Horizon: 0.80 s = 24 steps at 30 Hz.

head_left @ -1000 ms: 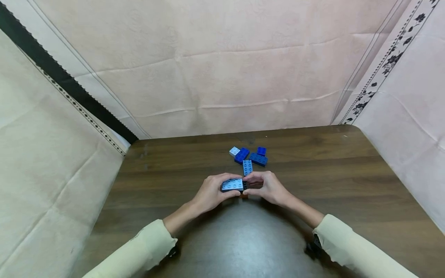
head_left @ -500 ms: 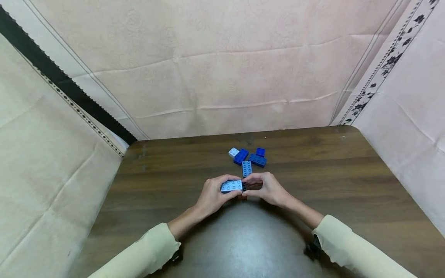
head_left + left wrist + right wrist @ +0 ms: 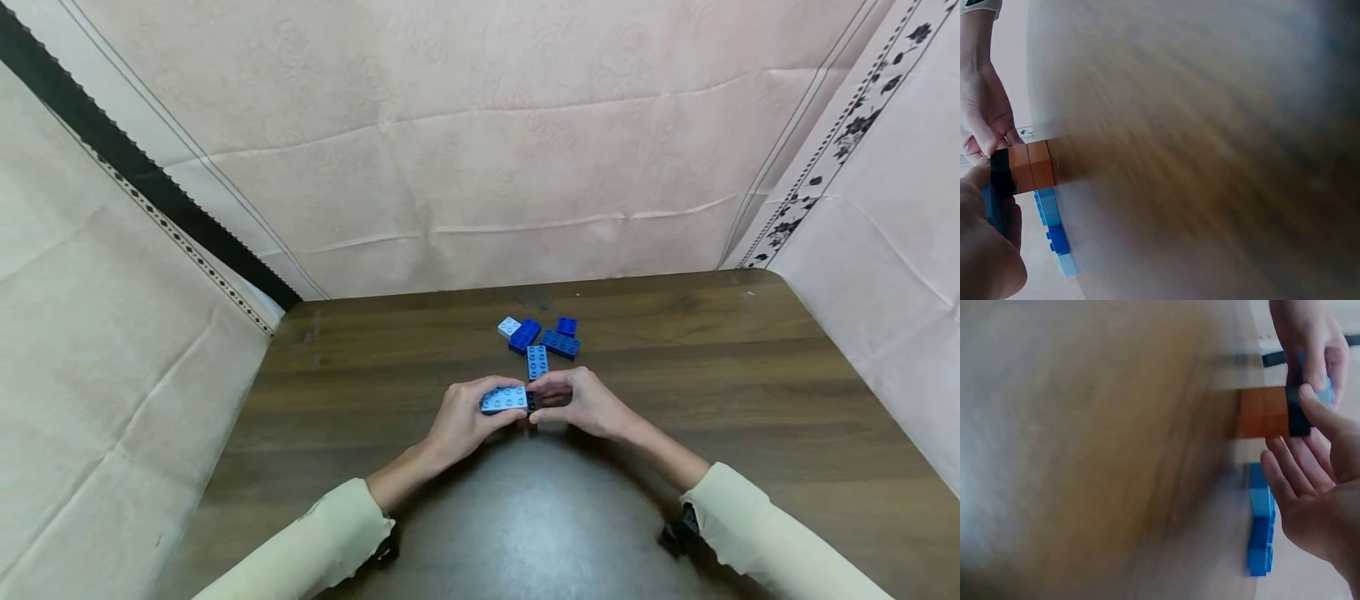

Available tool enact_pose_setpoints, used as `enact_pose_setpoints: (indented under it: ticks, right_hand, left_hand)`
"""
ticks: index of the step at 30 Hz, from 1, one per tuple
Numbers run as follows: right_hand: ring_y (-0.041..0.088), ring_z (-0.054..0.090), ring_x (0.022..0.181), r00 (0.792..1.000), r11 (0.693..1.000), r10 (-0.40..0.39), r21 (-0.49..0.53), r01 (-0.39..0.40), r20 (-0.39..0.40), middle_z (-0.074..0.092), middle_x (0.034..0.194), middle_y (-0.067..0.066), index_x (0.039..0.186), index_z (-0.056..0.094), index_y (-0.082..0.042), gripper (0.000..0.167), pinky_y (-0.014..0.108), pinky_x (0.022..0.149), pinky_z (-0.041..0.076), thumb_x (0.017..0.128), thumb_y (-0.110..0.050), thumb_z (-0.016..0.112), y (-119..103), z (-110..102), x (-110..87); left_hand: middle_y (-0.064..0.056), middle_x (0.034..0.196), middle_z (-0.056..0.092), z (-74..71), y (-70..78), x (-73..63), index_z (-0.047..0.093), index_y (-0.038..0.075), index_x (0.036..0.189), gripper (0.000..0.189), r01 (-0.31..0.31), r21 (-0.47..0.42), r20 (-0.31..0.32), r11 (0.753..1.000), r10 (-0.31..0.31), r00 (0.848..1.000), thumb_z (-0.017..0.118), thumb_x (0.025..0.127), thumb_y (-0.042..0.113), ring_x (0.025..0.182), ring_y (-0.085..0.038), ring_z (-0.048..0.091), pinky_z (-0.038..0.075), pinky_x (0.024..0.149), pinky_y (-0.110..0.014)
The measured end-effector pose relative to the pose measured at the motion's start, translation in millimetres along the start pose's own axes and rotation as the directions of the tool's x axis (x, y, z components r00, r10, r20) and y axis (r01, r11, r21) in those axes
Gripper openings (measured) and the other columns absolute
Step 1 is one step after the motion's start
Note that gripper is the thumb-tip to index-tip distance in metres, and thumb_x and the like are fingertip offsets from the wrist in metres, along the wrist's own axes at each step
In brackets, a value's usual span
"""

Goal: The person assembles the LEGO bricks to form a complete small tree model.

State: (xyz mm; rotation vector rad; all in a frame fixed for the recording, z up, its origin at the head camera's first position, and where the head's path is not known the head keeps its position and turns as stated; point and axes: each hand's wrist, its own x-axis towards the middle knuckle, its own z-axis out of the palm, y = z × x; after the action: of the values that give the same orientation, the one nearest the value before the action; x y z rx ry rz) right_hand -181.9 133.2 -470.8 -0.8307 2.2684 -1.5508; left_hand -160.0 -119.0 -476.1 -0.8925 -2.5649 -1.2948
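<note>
A small tower stands on the table, two orange bricks (image 3: 1032,167) below a black brick (image 3: 1298,422). On top lies a light blue brick (image 3: 504,399), reaching out to the left of the tower. My left hand (image 3: 467,415) grips this blue brick between thumb and fingers. From the other side, my right hand (image 3: 592,405) pinches the black brick, its thumb against the near face. In the head view both hands cover most of the black brick, and the fingertips of the two hands nearly meet there.
Just behind the tower lies a medium blue brick (image 3: 537,362). Beyond it are dark blue bricks (image 3: 524,336), another long blue one (image 3: 560,344), a small blue one (image 3: 567,326) and a pale blue one (image 3: 508,327). Cloth hangings (image 3: 480,167) enclose the wooden table (image 3: 750,375).
My left forearm has shifted slightly to the right. Both hands keep their hold at the tower, and the loose bricks stay where they were.
</note>
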Motion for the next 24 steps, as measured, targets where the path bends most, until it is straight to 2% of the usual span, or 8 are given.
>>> enact_pose_setpoints:
  ticks: [3,5,7,9,12,14,19,24]
  right_hand:
    - [0.033,0.071,0.118,0.997,0.998,0.006,0.058,-0.010,0.072,0.073,0.129,0.018,0.134,0.068,0.003,0.043,0.039,0.097,0.059,0.094,-0.006,0.082,1,-10,0.2]
    - [0.035,0.070,0.120,0.996,0.996,0.011,0.091,-0.019,0.083,0.071,0.132,0.020,0.139,0.065,0.004,0.044,0.036,0.097,0.059,0.097,-0.003,0.078,1,-16,0.6]
    - [0.036,0.070,0.119,0.999,0.996,-0.001,0.093,-0.003,0.038,0.071,0.131,0.022,0.140,0.064,0.005,0.043,0.033,0.096,0.059,0.098,0.001,0.074,3,-21,1.8]
    - [0.035,0.071,0.115,0.998,0.999,0.001,0.053,0.002,-0.056,0.072,0.127,0.022,0.137,0.066,0.005,0.039,0.032,0.094,0.060,0.099,0.001,0.074,4,-24,4.0]
    - [0.034,0.073,0.108,0.978,0.998,0.024,-0.046,-0.034,-0.205,0.074,0.121,0.022,0.131,0.069,0.006,0.035,0.038,0.093,0.061,0.097,0.000,0.076,6,-25,7.8]
    - [0.035,0.073,0.109,0.962,0.991,0.058,-0.104,-0.089,-0.267,0.074,0.122,0.022,0.131,0.069,0.006,0.038,0.044,0.095,0.060,0.096,-0.003,0.079,6,-24,10.6]
    - [0.041,0.066,0.126,0.950,0.970,0.140,-0.156,-0.188,-0.279,0.066,0.140,0.024,0.146,0.057,0.008,0.060,0.053,0.105,0.053,0.094,-0.008,0.083,9,-19,17.1]
    - [0.044,0.056,0.138,0.958,0.967,0.156,-0.158,-0.198,-0.242,0.052,0.154,0.028,0.153,0.045,0.012,0.074,0.053,0.109,0.049,0.094,-0.009,0.083,12,-12,23.1]
  left_hand:
    - [0.002,0.122,0.077,-0.3,0.4,0.8,0.075,0.015,0.129,0.038,0.007,0.007,0.007,1.000,-0.007,1.000,0.085,0.094,0.028,0.112,-0.013,0.072,0.060,0.094,-0.037]
    - [0.002,0.123,0.077,-0.7,0.8,1.2,0.075,0.015,0.129,0.038,0.015,0.016,0.011,1.000,-0.016,1.000,0.085,0.094,0.028,0.112,-0.013,0.072,0.060,0.094,-0.037]
    - [0.001,0.124,0.077,-1.3,1.5,1.4,0.075,0.015,0.129,0.039,0.026,0.023,0.017,0.999,-0.027,0.999,0.085,0.094,0.029,0.111,-0.012,0.072,0.060,0.094,-0.036]
    - [0.001,0.124,0.076,-1.8,1.8,1.5,0.075,0.015,0.130,0.039,0.031,0.025,0.020,0.999,-0.032,0.999,0.084,0.095,0.029,0.111,-0.012,0.072,0.060,0.094,-0.037]
    - [0.002,0.124,0.076,-2.2,2.3,1.6,0.075,0.015,0.130,0.039,0.043,0.024,0.026,0.999,-0.044,0.999,0.084,0.095,0.030,0.110,-0.011,0.071,0.060,0.094,-0.036]
    - [0.002,0.124,0.076,-2.5,2.4,1.5,0.075,0.016,0.130,0.038,0.048,0.023,0.029,0.999,-0.049,0.998,0.084,0.095,0.030,0.110,-0.010,0.071,0.059,0.095,-0.036]
    - [0.002,0.125,0.076,-2.7,2.2,1.9,0.075,0.017,0.130,0.038,0.052,0.023,0.038,0.998,-0.053,0.998,0.084,0.095,0.030,0.109,-0.008,0.071,0.059,0.092,-0.032]
    - [0.002,0.126,0.076,-2.6,1.3,2.3,0.075,0.016,0.130,0.039,0.053,0.019,0.044,0.998,-0.054,0.998,0.084,0.095,0.031,0.109,-0.008,0.071,0.059,0.091,-0.031]
